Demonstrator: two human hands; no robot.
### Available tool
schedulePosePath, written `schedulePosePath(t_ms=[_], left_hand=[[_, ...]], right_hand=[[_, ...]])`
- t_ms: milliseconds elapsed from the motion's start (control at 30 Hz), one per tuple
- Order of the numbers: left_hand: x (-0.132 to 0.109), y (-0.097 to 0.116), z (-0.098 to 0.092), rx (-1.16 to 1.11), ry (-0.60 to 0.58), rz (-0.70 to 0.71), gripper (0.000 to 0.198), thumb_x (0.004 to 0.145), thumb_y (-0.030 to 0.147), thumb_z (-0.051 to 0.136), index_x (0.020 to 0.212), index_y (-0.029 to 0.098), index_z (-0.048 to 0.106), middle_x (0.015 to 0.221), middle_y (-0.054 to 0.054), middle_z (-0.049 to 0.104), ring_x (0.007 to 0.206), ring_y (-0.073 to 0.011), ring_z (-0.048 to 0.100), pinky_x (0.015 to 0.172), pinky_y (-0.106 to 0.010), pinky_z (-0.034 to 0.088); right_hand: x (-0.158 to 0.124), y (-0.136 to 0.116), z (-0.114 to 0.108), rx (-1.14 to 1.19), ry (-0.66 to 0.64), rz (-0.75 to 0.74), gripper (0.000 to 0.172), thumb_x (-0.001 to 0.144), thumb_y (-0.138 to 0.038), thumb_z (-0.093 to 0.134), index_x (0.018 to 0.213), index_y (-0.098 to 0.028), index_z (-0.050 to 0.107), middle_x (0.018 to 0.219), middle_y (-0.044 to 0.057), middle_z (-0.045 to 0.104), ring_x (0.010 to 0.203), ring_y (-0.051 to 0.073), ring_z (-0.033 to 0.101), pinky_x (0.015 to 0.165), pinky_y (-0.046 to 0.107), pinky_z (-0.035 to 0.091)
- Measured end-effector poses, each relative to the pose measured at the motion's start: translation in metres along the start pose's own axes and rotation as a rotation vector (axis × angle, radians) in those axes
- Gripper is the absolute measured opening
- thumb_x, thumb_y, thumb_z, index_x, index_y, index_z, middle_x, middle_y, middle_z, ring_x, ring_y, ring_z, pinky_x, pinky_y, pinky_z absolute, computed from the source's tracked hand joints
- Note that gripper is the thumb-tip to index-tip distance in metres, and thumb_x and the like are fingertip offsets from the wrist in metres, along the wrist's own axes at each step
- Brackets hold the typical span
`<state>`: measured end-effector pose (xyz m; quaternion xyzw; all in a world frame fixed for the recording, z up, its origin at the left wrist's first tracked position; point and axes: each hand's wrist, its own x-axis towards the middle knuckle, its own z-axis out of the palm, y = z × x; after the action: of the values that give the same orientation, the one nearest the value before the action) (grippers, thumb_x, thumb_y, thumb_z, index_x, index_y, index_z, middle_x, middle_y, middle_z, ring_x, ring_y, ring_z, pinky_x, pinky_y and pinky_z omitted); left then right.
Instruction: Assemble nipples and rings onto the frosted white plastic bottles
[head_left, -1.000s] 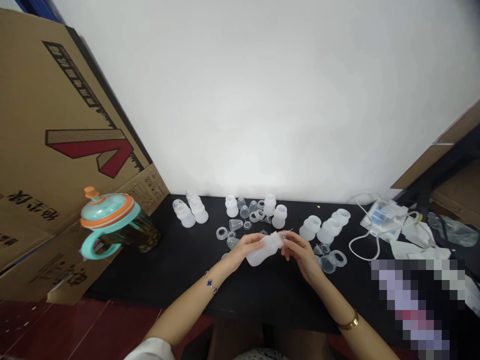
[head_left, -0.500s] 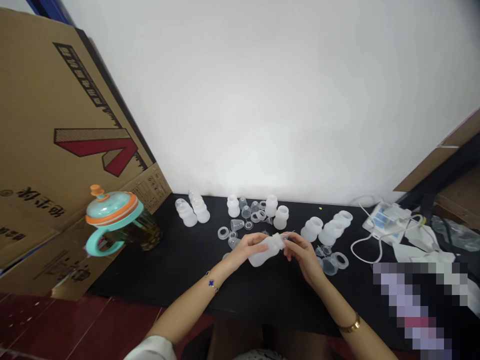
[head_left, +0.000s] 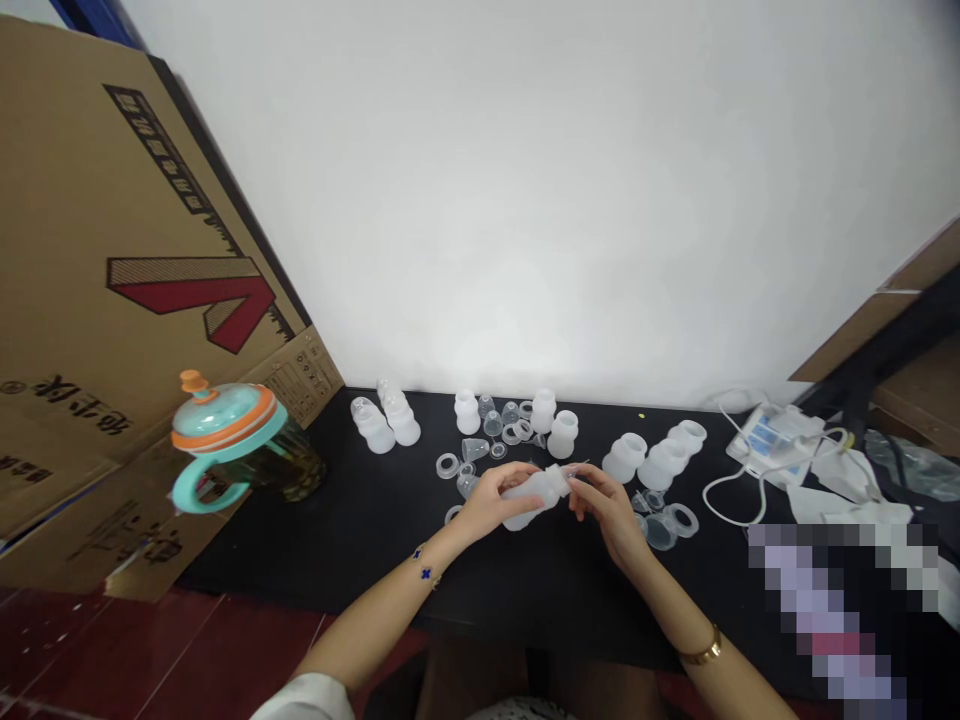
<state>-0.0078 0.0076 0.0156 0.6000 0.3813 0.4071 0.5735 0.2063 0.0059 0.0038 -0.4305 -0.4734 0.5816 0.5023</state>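
A frosted white baby bottle (head_left: 531,505) lies tilted above the black table, its neck pointing right and slightly up. My left hand (head_left: 495,498) is wrapped round the bottle's body, with the thumb along the near side. At the neck, the fingers of my right hand (head_left: 609,508) pinch the top end, where a small clear part shows; the fingers hide most of it. Just behind my left hand are a clear nipple (head_left: 466,483) and a white ring (head_left: 448,465). To the right of my right hand are more clear parts and another ring (head_left: 682,520).
Capped bottles (head_left: 373,425) stand at the back left. Several uncapped bottles (head_left: 562,435) stand along the back and right (head_left: 624,458). A large teal-handled jug (head_left: 244,440) is beside a cardboard box (head_left: 67,300). White cables and a power strip (head_left: 772,440) lie at the right.
My left hand has shifted its grip slightly along the bottle, the thumb now reaching nearer the neck. My right hand keeps its pinch at the top end, almost unmoved.
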Motion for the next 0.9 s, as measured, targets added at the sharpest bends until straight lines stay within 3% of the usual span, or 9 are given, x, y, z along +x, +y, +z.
schedulePosePath(t_ms=[300,900], left_hand=[[-0.001,-0.0004,0.0014,0.085,0.022,0.023,0.05,0.072,0.038,0.082,0.114,0.017,0.066,0.105,-0.01,0.074,0.096,-0.0259,0.069,0.084,-0.033,0.051],[-0.0018,-0.0078,0.002,0.223,0.1,0.08,0.056,0.069,0.038,0.085,0.119,0.021,0.067,0.118,-0.009,0.072,0.114,-0.0284,0.065,0.101,-0.039,0.048]], right_hand=[[-0.0008,-0.0029,0.0029,-0.022,0.037,0.018,0.032,0.077,-0.044,0.076,0.096,-0.018,0.072,0.057,-0.001,0.059,0.051,0.014,0.049,0.048,0.026,0.037],[0.0002,-0.0037,0.0046,-0.071,0.082,-0.003,0.038,0.073,-0.051,0.079,0.091,-0.018,0.072,0.055,-0.001,0.059,0.049,0.014,0.05,0.045,0.025,0.038]])
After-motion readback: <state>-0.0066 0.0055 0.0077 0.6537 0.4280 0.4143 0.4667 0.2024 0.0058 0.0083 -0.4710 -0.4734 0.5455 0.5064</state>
